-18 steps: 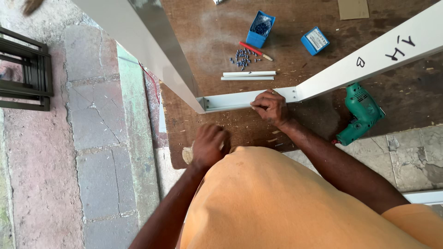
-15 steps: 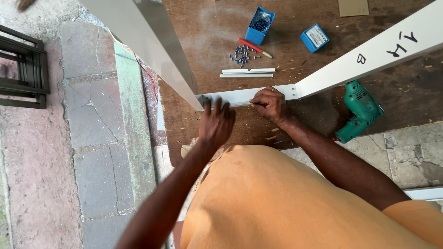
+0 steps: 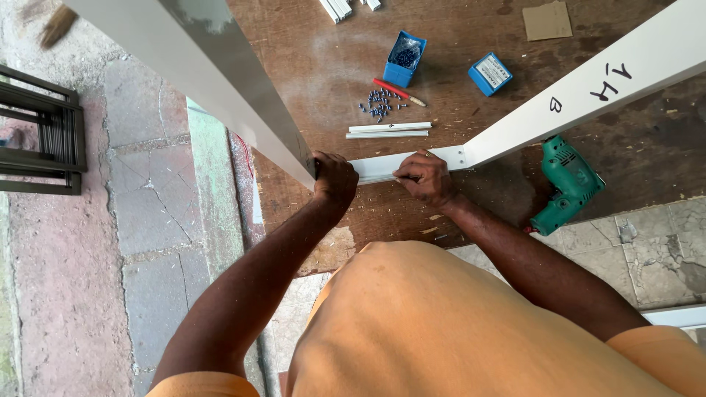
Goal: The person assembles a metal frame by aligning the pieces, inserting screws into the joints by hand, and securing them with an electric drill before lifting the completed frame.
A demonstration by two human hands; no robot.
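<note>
Left hand: the left hand (image 3: pixel 334 179) is closed round the near end of the grey panel (image 3: pixel 220 81), fingers curled over its edge right at the corner where it meets the white bar (image 3: pixel 588 81).
Right hand: the right hand (image 3: pixel 425 176) rests on the thin end piece of the white bar, fingers bent and pressed down on it – whether it pinches anything small there, I cannot tell.
White bar: a long white profile lying on the brown board (image 3: pixel 471 44), running from the upper right down to the corner between the two hands (black marks are written on its top face).
Grey panel: a long pale strip slanting from the upper left down to that same corner.
Drill: a green drill (image 3: pixel 566 184) lies on the board just right of the right forearm, untouched.
Screws: a loose scatter of dark screws (image 3: pixel 379 104) beyond the hands, with two short white strips (image 3: pixel 388 131) between them and the bar.
Boxes: two blue boxes (image 3: pixel 404 59) – one open, one shut – farther up the board, a red pencil (image 3: pixel 397 91) near the open one.
</note>
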